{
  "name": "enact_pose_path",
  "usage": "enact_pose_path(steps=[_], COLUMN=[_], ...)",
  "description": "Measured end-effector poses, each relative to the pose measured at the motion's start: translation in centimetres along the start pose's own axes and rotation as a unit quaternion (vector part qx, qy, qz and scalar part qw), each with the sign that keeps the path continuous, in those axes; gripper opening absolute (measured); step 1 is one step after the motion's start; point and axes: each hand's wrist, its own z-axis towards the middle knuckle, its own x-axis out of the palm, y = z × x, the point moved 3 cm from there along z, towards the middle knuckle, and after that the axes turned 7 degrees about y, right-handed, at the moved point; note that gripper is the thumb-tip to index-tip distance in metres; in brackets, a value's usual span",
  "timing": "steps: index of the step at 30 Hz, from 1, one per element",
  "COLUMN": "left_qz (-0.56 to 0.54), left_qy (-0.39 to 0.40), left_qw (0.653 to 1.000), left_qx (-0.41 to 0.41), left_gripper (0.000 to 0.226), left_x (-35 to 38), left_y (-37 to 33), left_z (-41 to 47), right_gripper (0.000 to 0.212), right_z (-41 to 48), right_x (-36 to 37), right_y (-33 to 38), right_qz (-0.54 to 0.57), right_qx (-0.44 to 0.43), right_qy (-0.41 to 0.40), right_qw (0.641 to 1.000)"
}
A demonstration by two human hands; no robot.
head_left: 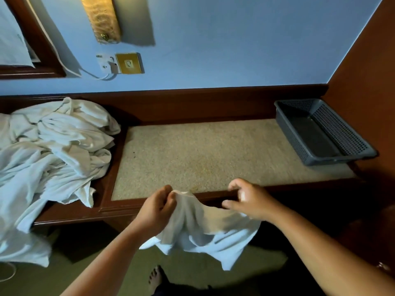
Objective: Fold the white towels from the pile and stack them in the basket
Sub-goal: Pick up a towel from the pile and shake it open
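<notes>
Towel point(201, 223) gripped by left hand point(156, 208), right hand point(250, 199); basket point(333, 122) floor bare.

Person, head-camera view, catalogue of visible body parts.
- Left grip point(157, 207): showing bare, carrying no visible covering.
- Right grip point(248, 199): showing bare likewise, one nail catching a light gleam.
- Left forearm point(111, 253) and right forearm point(320, 242): both showing uncovered down to the frame's lower edge.
- Foot point(154, 278): showing bare, toes visible.
- Dark garment point(171, 292): appearing beside the foot, too dim to identify.
</notes>
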Motion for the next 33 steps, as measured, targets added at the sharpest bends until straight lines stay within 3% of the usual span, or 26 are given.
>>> enact_pose_path(steps=[3,5,7,10,16,21,28,33], left_qz=[0.062,0.087,0.109,0.111,0.123,0.167,0.144,0.120], left_qy=[0.070,0.102,0.123,0.137,0.087,0.046,0.027,0.018], left_qw=[0.991,0.980,0.971,0.965,0.960,0.951,0.974,0.971], left_qx=[0.100,0.147,0.174,0.196,0.236,0.255,0.171,0.207], left_gripper=[0.024,0.024,0.022,0.022,0.016,0.017,0.038,0.013], left_x=[0.1,-0.1,-0.3,-0.8,-1.4,0.0,2.6,3.1], left_y=[-4.1,-6.4,-7.9,-9.1,-9.4,-8.5,-6.4,-6.6], left_z=[0.1,0.0,-0.3,-0.7,-0.8,-1.3,-0.2,0.8], right_gripper=[0.097,0.106,0.081,0.013,0.021,0.023,0.021,0.018], right_z=[-0.7,-0.8,-0.7,-1.0,-1.9,-2.3,-3.1,-3.5], right_x=[1.7,2.2,2.5,2.0,0.3,-1.4,-3.7,-4.5], right_y=[3.7,5.1,5.9,6.4,6.1,5.6,4.9,4.2], right_qz=[-0.023,-0.024,-0.049,-0.075,0.021,0.041,0.075,0.078], right_qx=[-0.037,-0.078,-0.130,-0.189,-0.256,-0.239,-0.206,-0.199], right_qy=[0.088,0.124,0.136,0.097,-0.016,-0.121,-0.160,-0.165], right_qw=[0.995,0.989,0.981,0.974,0.966,0.963,0.963,0.963])
